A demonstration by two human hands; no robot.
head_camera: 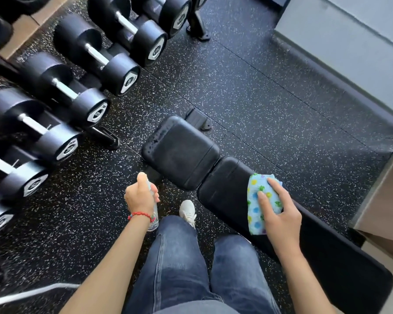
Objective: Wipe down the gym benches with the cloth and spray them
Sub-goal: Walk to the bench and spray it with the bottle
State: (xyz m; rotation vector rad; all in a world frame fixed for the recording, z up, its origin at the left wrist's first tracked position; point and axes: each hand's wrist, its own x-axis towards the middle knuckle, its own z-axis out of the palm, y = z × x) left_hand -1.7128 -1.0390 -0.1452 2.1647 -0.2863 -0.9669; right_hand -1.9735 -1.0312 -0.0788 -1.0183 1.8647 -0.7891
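Patterned blue cloth [256,200] flat on the black bench [222,189], near its seat end, pressed under the right hand [279,211] with fingers extended. Left of the bench, clear spray bottle [154,219] gripped in the left hand [141,196], thumb on top. Beyond, racked dumbbells [95,55] on speckled floor [247,98].

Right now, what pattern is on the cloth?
The cloth is light blue with coloured dots; head view.

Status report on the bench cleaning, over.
Left hand grips spray bottle. Right hand presses cloth on back pad. Seat pad shows droplets. No obstruction seen.
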